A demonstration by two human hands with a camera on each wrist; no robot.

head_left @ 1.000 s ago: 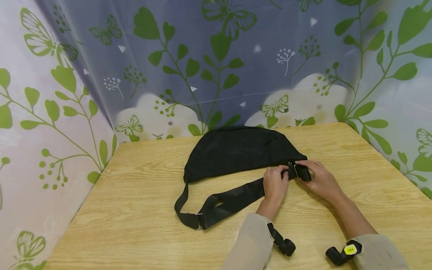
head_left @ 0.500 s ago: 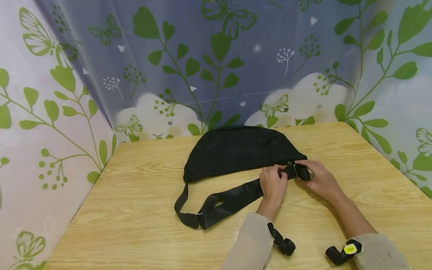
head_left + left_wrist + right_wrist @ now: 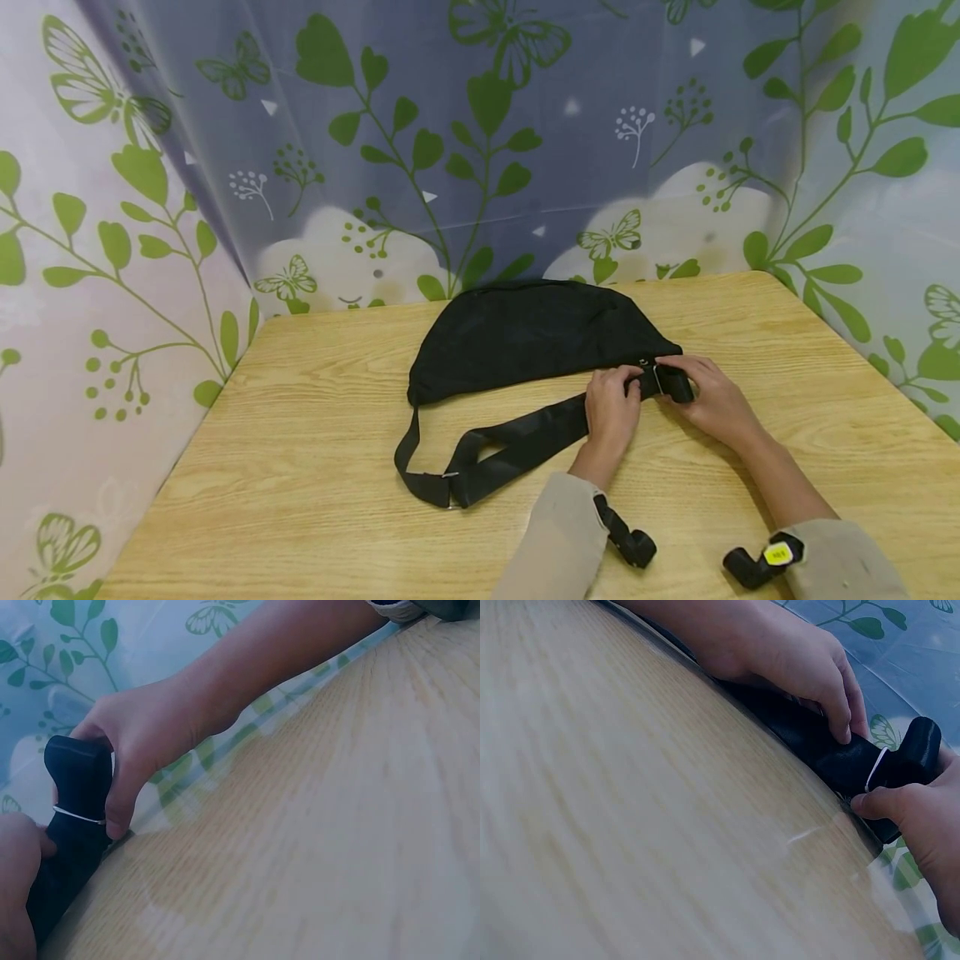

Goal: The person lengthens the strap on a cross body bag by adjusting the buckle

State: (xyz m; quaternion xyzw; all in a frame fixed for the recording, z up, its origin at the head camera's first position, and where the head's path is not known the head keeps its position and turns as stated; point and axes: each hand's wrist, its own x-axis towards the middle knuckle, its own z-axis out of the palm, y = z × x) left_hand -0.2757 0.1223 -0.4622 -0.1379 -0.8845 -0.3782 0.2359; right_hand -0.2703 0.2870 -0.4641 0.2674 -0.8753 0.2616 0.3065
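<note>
A black waist bag (image 3: 540, 337) lies flat on a wood-grain table (image 3: 300, 467), toward the table's far edge, its curved side facing the patterned backdrop (image 3: 555, 158) and its straighter side facing the person. From the bag's left corner a black webbing strap (image 3: 532, 442) bends round toward the viewer, passes through a metal slider (image 3: 450, 475), and returns obliquely to the bag's right corner, part of it lying doubled. Near that corner a thin metal buckle frame (image 3: 659, 380) encircles the webbing, and beyond it a short folded loop (image 3: 677, 384) stands up from the strap, as both wrist views show. A small fitting (image 3: 643, 362) beside the bag's edge seems to be metal, though it is too small to identify.

The left hand (image 3: 613, 407) grips the strap from above, fingers curled over the webbing just to the left of the buckle frame. The right hand (image 3: 720, 400) holds the folded loop in a narrow pinch, its thumb on the near side, next to the buckle frame. The two hands are close together but apart. Beige sleeves (image 3: 558, 537) cover the forearms, and a black device (image 3: 636, 546) projects from each cuff; the right one bears a yellow label (image 3: 778, 554).
</note>
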